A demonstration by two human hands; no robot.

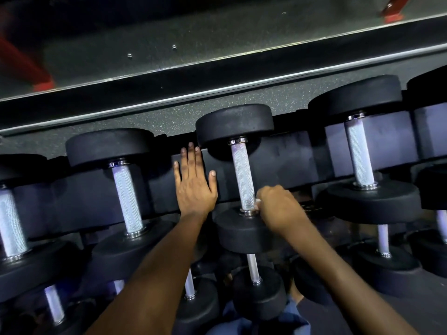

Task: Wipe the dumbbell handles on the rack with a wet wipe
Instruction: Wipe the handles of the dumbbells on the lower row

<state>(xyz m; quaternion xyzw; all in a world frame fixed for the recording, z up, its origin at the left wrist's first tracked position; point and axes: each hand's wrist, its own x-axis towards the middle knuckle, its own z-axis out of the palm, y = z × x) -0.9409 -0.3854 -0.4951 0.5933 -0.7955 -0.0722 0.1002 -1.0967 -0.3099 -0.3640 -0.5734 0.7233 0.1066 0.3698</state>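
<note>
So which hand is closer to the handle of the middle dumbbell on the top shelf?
The right hand: it grips the near end of the middle dumbbell's handle, a bit of white wipe showing. The left hand rests flat on the rack, left of it.

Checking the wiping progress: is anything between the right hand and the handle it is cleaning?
Nothing visible. The right hand is already at the near end of the middle dumbbell's handle, a bit of white wipe showing at its fingertips.

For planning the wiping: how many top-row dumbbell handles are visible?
4: far-left handle; second handle, left of the left hand; third handle, at the right hand; fourth handle. Others may be hidden.
</note>
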